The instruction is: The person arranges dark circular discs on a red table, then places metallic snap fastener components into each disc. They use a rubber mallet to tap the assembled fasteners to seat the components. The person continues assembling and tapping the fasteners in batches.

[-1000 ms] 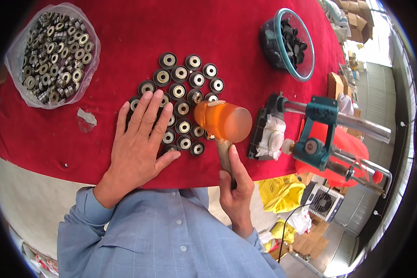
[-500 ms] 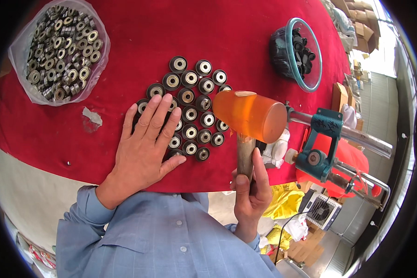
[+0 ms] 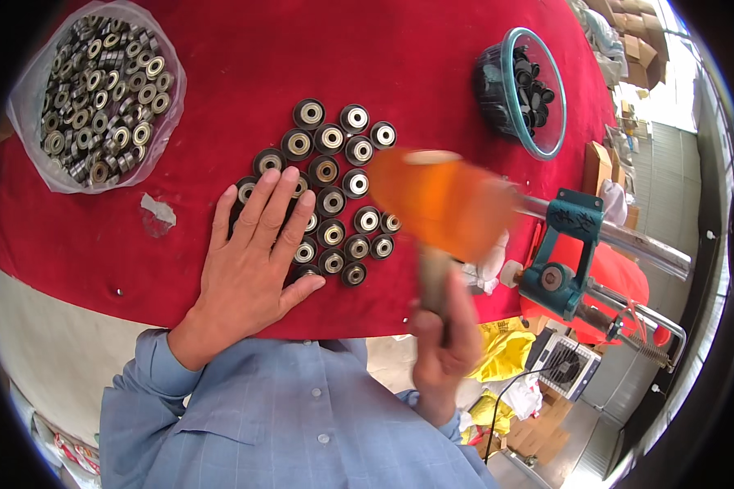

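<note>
My left hand [image 3: 249, 253] lies flat, fingers spread, over the left part of a group of black cups with metal bearings [image 3: 329, 200] in them. Some cups are hidden beneath its palm and fingers. In my right hand [image 3: 448, 342] is the wooden handle of a mallet [image 3: 440, 200]. Its translucent orange head hangs over the right side of the group, smeared by motion, and covers some of the cups. Whether the head touches any of them I cannot tell.
A plastic-lined tub [image 3: 16, 122] of loose bearings stands at the far left. At the far right is a clear bowl [image 3: 510, 106] of black cups. A teal clamp-like fixture [image 3: 559, 253] with metal rods sits at the right table edge. A white scrap [image 3: 160, 210] lies on the red cloth [image 3: 220, 49].
The mallet head has gone from sharp to blurred and its face has tipped slightly. A few cups near it have shifted a little. My left hand stays in place over the cups.
</note>
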Demonstrator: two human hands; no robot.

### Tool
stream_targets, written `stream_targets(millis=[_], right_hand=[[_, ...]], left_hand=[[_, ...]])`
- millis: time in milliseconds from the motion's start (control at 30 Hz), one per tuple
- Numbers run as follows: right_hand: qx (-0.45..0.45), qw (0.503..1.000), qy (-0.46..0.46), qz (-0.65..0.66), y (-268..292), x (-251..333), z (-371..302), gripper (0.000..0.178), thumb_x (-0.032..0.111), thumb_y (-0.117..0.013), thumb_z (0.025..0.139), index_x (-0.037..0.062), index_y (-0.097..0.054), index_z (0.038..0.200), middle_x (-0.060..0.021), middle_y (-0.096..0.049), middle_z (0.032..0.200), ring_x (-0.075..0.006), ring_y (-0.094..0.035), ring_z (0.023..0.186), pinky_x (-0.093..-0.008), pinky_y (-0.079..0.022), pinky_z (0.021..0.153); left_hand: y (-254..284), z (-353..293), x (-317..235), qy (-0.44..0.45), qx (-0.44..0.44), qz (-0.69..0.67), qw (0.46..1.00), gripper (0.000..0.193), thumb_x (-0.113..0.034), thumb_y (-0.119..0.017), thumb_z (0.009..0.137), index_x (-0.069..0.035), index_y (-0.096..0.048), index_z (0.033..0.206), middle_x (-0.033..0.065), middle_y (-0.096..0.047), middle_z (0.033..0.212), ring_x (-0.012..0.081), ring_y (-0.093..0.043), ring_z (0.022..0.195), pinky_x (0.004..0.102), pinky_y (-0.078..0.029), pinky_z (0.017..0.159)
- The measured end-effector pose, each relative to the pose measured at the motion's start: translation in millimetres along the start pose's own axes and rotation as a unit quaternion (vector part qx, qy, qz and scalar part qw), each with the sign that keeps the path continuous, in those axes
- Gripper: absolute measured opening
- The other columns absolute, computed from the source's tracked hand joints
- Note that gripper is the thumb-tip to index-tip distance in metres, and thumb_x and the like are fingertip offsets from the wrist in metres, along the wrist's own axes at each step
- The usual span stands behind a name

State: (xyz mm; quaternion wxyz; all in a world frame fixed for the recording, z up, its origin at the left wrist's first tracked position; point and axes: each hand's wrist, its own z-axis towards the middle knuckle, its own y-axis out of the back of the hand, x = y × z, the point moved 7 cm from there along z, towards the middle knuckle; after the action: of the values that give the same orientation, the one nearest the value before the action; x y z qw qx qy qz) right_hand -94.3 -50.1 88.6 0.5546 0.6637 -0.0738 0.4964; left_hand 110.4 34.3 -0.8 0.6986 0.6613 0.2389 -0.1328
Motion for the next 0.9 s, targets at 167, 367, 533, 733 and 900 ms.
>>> stream_targets(millis=[167,367,533,733,900], right_hand=[[0.061,0.993,-0.103,0.009,-21.0,-21.0,7.2,0.056,-0.005,-0.064,0.100,-0.0015,-0.056,0.155,-0.0141,-0.073,0.126,-0.0143,-0.068,0.095,-0.0266,-0.055,0.085],[-0.030,0.994,-0.081,0.065,13.4,-8.1,8.3,0.056,0.006,-0.063,0.107,0.0008,-0.048,0.161,-0.0095,-0.073,0.100,-0.0091,-0.060,0.074,-0.0237,-0.051,0.067],[0.003,1.000,-0.012,-0.022,-16.4,-8.9,37.4,0.060,-0.004,-0.062,0.102,0.0001,-0.049,0.161,-0.0154,-0.074,0.115,-0.0157,-0.067,0.087,-0.0307,-0.056,0.082],[0.030,0.997,-0.065,-0.019,-11.7,-23.5,47.6,0.057,-0.002,-0.063,0.103,0.0027,-0.053,0.159,-0.0107,-0.072,0.118,-0.0119,-0.063,0.088,-0.0257,-0.052,0.079],[-0.031,0.998,-0.018,0.049,-0.3,3.3,51.6,0.053,0.007,-0.062,0.109,0.0023,-0.051,0.160,-0.0108,-0.072,0.125,-0.0077,-0.062,0.080,-0.0213,-0.051,0.069]], left_hand=[[0.0,-0.2,0.5,-0.006,0.006,0.004,1.000,0.103,-0.054,-0.076,0.089,-0.007,-0.033,0.170,0.0195,-0.024,0.178,0.0379,-0.019,0.165,0.0625,-0.015,0.130],[-0.2,-1.4,1.6,0.002,0.004,-0.004,1.000,0.103,-0.054,-0.076,0.089,-0.007,-0.033,0.169,0.0200,-0.024,0.177,0.0379,-0.020,0.165,0.0627,-0.014,0.130],[-1.7,-1.2,0.1,-0.004,0.001,0.005,1.000,0.103,-0.054,-0.076,0.089,-0.007,-0.034,0.169,0.0203,-0.024,0.177,0.0381,-0.020,0.165,0.0628,-0.015,0.130],[1.7,-0.4,-0.1,-0.003,-0.003,-0.004,1.000,0.103,-0.055,-0.077,0.088,-0.007,-0.036,0.168,0.0199,-0.026,0.176,0.0370,-0.022,0.164,0.0630,-0.017,0.130],[-0.6,-1.4,1.1,-0.001,-0.002,-0.001,1.000,0.102,-0.055,-0.077,0.088,-0.007,-0.036,0.168,0.0202,-0.025,0.177,0.0381,-0.022,0.164,0.0630,-0.016,0.130]])
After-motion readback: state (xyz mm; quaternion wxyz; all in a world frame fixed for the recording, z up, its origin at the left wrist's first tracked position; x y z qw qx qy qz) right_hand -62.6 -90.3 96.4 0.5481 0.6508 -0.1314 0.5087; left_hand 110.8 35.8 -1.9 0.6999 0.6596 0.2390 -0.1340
